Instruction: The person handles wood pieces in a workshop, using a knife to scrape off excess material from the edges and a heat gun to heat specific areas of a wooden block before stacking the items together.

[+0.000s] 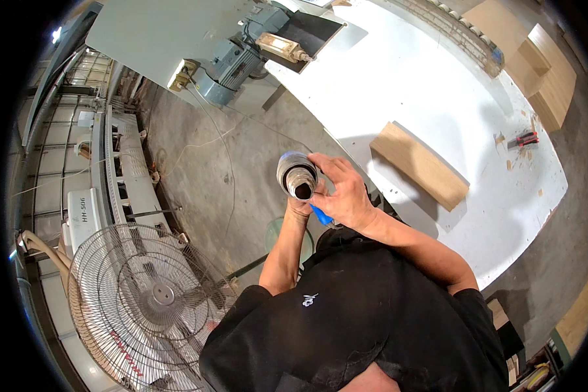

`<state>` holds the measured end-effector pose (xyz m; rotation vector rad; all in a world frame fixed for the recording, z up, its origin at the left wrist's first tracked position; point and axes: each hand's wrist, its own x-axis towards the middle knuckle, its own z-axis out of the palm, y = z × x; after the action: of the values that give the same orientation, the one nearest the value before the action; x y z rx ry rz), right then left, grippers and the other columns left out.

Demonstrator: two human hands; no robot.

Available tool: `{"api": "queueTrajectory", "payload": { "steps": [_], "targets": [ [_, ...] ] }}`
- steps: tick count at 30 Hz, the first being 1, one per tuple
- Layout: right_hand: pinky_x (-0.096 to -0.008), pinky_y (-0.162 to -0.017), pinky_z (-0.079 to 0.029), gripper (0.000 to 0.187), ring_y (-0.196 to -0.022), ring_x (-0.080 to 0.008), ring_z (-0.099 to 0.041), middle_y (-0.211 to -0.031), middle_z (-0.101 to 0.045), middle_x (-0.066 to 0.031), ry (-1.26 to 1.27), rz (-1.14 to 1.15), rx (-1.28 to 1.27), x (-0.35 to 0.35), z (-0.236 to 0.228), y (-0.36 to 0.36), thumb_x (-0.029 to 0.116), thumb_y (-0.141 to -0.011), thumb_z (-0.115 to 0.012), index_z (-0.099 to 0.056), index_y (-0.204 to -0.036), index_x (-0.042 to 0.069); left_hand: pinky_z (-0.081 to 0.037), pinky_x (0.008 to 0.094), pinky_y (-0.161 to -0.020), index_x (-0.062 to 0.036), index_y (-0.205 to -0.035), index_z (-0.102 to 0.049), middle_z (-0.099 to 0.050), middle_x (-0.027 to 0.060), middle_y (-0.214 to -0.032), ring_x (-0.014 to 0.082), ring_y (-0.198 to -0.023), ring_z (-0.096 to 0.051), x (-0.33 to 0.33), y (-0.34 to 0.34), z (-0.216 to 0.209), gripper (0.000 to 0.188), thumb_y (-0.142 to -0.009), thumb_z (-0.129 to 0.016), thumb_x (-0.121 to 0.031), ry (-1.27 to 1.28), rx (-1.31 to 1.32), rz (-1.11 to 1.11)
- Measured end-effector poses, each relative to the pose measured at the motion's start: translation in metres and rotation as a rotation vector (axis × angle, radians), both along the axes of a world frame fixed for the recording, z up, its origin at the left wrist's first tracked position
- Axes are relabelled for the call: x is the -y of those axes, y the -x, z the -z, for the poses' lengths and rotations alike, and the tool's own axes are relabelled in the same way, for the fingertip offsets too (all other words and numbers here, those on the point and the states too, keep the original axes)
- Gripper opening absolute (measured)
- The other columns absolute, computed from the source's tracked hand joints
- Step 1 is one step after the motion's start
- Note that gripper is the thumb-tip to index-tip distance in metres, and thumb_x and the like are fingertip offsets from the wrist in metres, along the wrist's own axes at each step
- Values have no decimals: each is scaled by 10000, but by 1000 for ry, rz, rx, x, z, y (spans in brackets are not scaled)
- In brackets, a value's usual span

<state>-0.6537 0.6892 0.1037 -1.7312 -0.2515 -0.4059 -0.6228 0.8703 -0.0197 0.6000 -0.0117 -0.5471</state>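
Inspecting, apparently: round grey piece (pixel 298 175), frame centre.
Right hand (pixel 347 196): half-curled, gripping its rim.
Left hand (pixel 299 207): underneath, closure hidden.
Next move: likely needs steady support.

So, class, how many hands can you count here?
2: the left hand, partly hidden by the metal nozzle, and the right hand, at the nozzle's right side.

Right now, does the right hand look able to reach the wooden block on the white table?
Probably yes: the wooden block lies nearby with nothing visible between, though the right hand would likely have to release the metal tool first.
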Motion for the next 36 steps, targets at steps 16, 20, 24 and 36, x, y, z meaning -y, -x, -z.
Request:
{"api": "queueTrajectory", "payload": {
  "steps": [16,20,24,36],
  "targets": [
    [-314,-854,-496,418,-978,-170,-631,-1033,-671,-103,-466,-245,-373,25,16,-11,172,-800,-770,-605,-1132,-20,-529,435,-670,-25,-1298,-493,-650,174,-1043,346,-821,-651,-38,10,1,799,-743,-750,-541,-105,-73,191],
    [-343,-939,-470,448,-1063,-209,-612,-1097,-668,-132,-694,-372,-461,36,27,-14,193,-815,-760,-596,-1167,-33,-551,319,-569,63,-1307,-435,-636,221,-1058,313,-833,-677,-13,6,-76,732,-754,-738,-309,-128,29,242],
    [-419,-1047,-407,702,-1194,-339,-533,-1236,-585,-234,198,51,-462,74,67,6,352,-794,-764,-502,-1322,-29,-553,302,-572,71,-1217,-512,-655,209,-1003,260,-813,-686,22,-5,-151,536,-783,-714,-170,-620,113,155],
    [-544,-1171,-92,1108,-1367,-386,-290,-1477,-288,-257,979,253,-658,163,126,48,509,-692,-771,-219,-1447,-85,-518,288,-606,21,-1064,-631,-691,105,-905,183,-788,-677,56,-8,-176,348,-811,-730,-197,-1232,164,275]
  ]
}}
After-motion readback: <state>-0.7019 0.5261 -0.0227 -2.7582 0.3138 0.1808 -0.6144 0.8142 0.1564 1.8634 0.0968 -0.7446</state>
